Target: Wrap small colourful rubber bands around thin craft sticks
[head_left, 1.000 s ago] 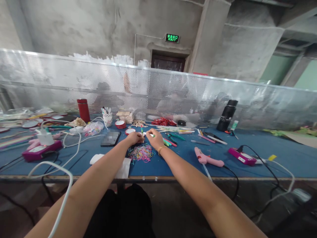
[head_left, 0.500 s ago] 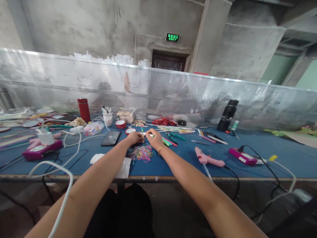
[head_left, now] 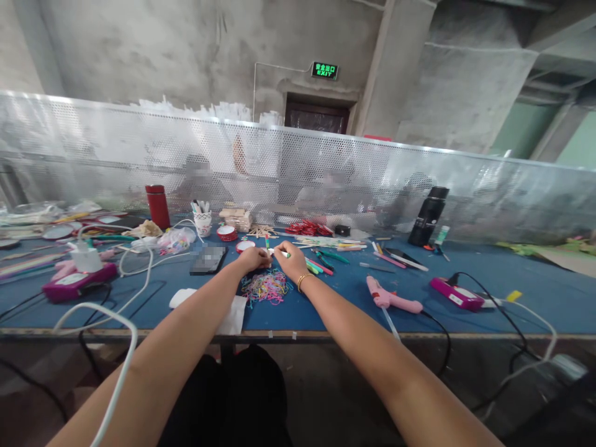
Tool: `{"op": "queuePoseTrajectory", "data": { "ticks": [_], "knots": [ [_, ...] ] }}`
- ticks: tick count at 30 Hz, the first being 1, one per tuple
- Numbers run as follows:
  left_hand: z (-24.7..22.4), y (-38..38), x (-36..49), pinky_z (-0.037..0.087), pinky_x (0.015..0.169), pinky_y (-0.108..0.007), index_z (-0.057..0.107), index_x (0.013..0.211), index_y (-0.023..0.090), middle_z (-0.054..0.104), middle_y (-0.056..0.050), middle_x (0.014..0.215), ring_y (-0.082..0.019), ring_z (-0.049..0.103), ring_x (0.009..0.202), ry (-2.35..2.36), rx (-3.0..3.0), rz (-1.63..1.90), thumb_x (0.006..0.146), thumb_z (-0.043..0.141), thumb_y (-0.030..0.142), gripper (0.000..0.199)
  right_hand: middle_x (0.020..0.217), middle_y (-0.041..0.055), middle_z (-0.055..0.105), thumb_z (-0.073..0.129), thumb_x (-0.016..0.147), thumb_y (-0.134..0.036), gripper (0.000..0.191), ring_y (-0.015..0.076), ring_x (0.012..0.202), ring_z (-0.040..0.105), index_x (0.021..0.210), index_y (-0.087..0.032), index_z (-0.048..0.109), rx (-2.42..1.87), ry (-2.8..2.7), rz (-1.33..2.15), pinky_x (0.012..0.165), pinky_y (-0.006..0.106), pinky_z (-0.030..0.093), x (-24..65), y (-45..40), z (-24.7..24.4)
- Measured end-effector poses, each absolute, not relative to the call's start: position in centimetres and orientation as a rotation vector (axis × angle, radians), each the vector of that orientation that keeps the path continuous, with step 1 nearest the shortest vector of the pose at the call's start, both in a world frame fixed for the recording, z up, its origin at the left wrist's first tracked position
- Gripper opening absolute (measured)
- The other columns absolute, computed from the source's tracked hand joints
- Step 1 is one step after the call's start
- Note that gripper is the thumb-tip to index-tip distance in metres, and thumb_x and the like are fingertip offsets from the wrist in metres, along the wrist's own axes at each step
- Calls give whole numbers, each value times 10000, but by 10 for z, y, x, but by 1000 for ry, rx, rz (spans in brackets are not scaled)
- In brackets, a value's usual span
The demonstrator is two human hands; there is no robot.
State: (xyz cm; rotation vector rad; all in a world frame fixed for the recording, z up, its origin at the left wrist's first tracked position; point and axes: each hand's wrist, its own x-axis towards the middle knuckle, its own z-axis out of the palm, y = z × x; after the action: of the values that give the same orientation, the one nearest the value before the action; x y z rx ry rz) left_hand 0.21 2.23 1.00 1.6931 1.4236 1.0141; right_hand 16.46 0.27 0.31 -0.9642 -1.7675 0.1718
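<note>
My left hand (head_left: 255,258) is closed around a thin upright stick (head_left: 267,241) whose top shows green and red bands. Its lower part is hidden by my fingers. Pinched in my right hand (head_left: 293,263) is a white marker with a green end (head_left: 285,254), its front end pointing left at the stick. Both hands are close together above a loose heap of colourful rubber bands (head_left: 266,286). Behind my left hand lies a round red-rimmed piece (head_left: 244,246). Several coloured markers (head_left: 319,267) lie right of my right hand.
On the blue table are a phone (head_left: 208,259), a pink glue gun (head_left: 392,299), purple power strips (head_left: 456,293), green-handled pliers (head_left: 333,256), a cup of pens (head_left: 202,222), a red bottle (head_left: 158,207) and a black bottle (head_left: 428,217). White cable (head_left: 131,351) loops at left. A perforated metal screen (head_left: 391,180) stands behind.
</note>
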Motion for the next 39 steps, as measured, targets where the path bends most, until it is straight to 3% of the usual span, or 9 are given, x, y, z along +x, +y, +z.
{"op": "queuePoseTrajectory", "data": {
  "ticks": [20, 29, 39],
  "knots": [
    [13, 19, 2, 367, 444, -189, 628, 502, 136, 563, 7, 459, -84, 469, 458, 1398, 1728, 1003, 538, 814, 305, 254, 791, -18, 667, 476, 850, -322, 177, 158, 801, 607, 727, -236, 572, -953, -1773, 205, 780, 253, 439, 166, -1, 6],
    [12, 19, 1, 334, 440, -188, 636, 516, 143, 551, 17, 456, -79, 450, 449, 1469, 1777, 972, 594, 779, 295, 223, 791, -20, 665, 497, 841, -306, 158, 154, 801, 604, 722, -233, 572, -982, -1764, 188, 781, 248, 432, 166, 0, 5],
    [14, 17, 2, 355, 449, -193, 620, 512, 136, 531, 21, 453, -75, 440, 443, 1446, 1770, 981, 564, 807, 333, 277, 788, -22, 665, 493, 835, -309, 156, 157, 793, 605, 719, -238, 570, -976, -1771, 185, 771, 251, 436, 166, 0, 5]
  ]
}}
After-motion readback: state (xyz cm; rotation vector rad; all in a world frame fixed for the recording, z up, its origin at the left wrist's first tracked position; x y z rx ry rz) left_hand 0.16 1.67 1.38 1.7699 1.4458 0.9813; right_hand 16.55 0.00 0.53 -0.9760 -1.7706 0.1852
